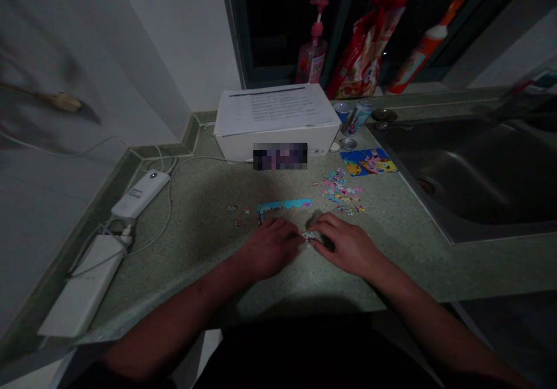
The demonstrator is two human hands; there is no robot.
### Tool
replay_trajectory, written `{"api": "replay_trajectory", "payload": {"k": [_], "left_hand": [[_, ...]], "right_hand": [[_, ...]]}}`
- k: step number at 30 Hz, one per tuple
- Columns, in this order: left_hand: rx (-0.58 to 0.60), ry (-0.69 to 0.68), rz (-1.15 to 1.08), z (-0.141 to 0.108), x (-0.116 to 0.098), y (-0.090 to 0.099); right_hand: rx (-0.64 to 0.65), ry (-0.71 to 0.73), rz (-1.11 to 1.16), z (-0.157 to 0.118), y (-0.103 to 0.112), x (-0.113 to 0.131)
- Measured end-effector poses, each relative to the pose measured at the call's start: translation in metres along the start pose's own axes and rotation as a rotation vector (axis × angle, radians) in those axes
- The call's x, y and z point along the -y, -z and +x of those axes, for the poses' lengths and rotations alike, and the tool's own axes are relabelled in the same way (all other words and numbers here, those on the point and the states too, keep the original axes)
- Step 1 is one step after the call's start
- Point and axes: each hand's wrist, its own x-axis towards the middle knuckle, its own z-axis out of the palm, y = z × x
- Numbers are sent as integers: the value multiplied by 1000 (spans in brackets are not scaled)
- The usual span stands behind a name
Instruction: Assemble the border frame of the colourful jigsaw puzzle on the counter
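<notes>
Between my hands on the counter lies a small cluster of jigsaw puzzle pieces (309,236). My left hand (275,246) grips its left side with bent fingers. From the right, the thumb and fingers of my right hand (344,240) close on the same pieces. Just beyond, a partly joined puzzle border (285,204) forms a light blue top edge and a left side, its lower part hidden by my left hand. A heap of loose puzzle pieces (342,191) lies behind my right hand. A few stray pieces (237,223) sit left of the border.
A white box (278,119) with papers stands at the back. Beside it are cans (357,117) and a colourful picture card (369,162). The sink (470,168) is at right. White power bricks (141,194) and cables lie left. A pump bottle (312,55) stands by the window.
</notes>
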Motion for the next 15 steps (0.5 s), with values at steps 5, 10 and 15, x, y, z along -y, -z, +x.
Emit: {"api": "replay_trajectory", "payload": {"k": [5,10,15], "left_hand": [[6,-3,-13,0,0,1],[-3,-2,-6,0,0,1],[-7,-7,-1,0,0,1]], "right_hand": [[9,15,-20,-1,-3,-1],[3,9,-30,0,-4,-1],[-5,-15,-48,1,-3,3]]}}
